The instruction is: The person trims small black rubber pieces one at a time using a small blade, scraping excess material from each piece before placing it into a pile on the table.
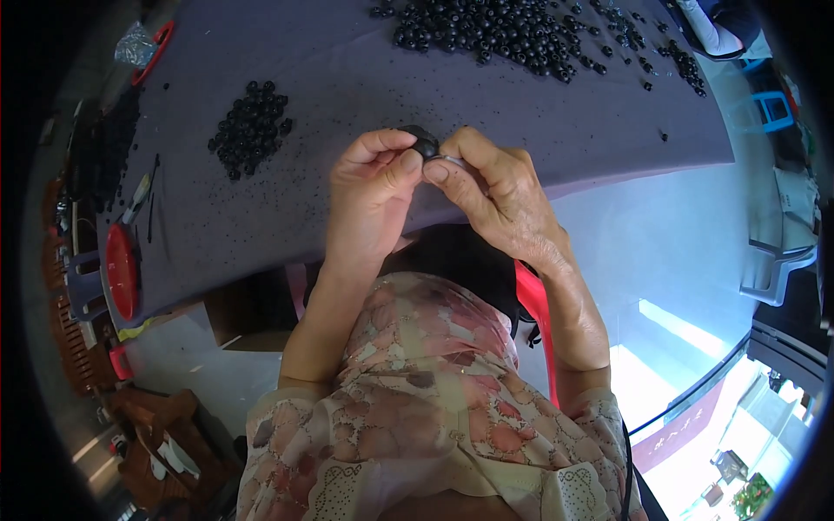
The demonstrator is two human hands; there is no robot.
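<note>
Above the near edge of the cloth-covered table, my two hands meet. My left hand [369, 187] pinches a round black piece [423, 139], smooth and apparently rubber, between thumb and fingers. Against its right side my right hand [504, 187] is closed, thumb and forefinger gripping a thin, pale metal tool [452, 160]; most of the tool is hidden in the fingers, so its kind cannot be told. On the table to the left of my hands lies a small heap of black round pieces [249, 128] with holes. A much larger heap of such pieces [495, 35] spreads along the far side.
Tiny dark crumbs dot the grey tablecloth [304, 221]. A red tray [122, 271] and a brush-like tool [137, 200] lie at the left edge. Below the table sits a cardboard box [234, 317]. Another person's sleeve [708, 30] shows far right, near a blue stool [773, 111].
</note>
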